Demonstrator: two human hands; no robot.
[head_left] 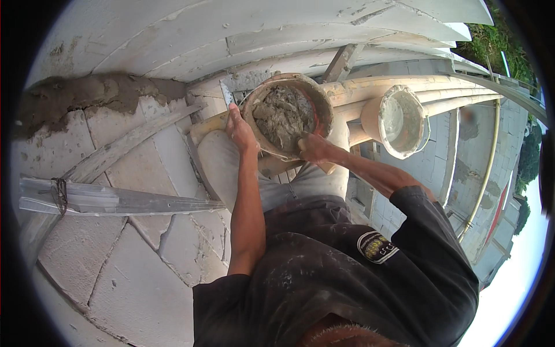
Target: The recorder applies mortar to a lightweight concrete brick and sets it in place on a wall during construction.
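Note:
A mortar bucket (326,103) stands before me on bamboo poles, close to my knees. Wet grey mortar (283,118) lies inside it, rough and lumpy. My left hand (241,134) is closed at the bucket's left side, around a tool with a narrow metal blade (226,92), which looks like a trowel. The blade points up and away from me; the grip is hidden by my fingers. At the near right rim, my right hand (315,148) is closed over the bucket's edge, fingers toward the mortar. Whether it also holds a tool there I cannot tell.
Right of it, a second, mortar-crusted bucket (370,118) with a wire handle stands on the bamboo poles (439,84). Pale block walls (115,243) rise on the left, with wet mortar (104,95) smeared along one. A wooden pole (124,139) and metal channel (133,199) cross there.

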